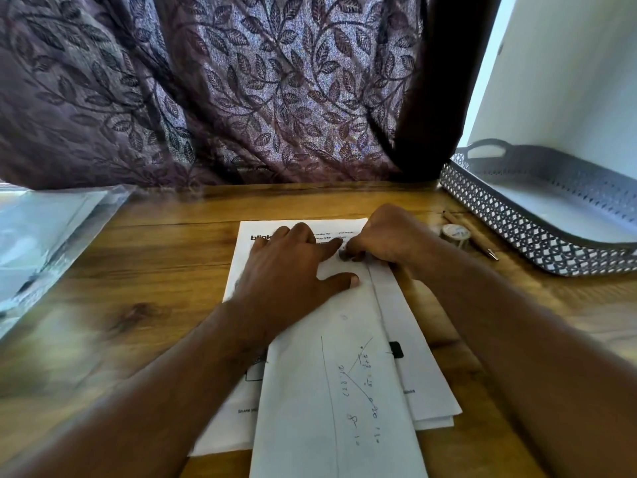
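A folded white sheet [344, 391] with handwritten figures lies on top of other printed papers [248, 257] on the wooden table [155, 257]. My left hand [293, 263] lies flat on the upper part of the folded sheet, fingers spread and pressing it down. My right hand [382, 236] sits just to the right, its fingers curled and pinching a small dark object [343, 255] at the top of the fold. What that object is cannot be told.
A grey perforated tray [537, 215] stands at the right, against a white panel. A roll of tape [455, 232] and a pen [472, 236] lie beside it. Clear plastic sleeves [44, 243] lie at the left. A purple leaf-patterned curtain [241, 88] hangs behind the table.
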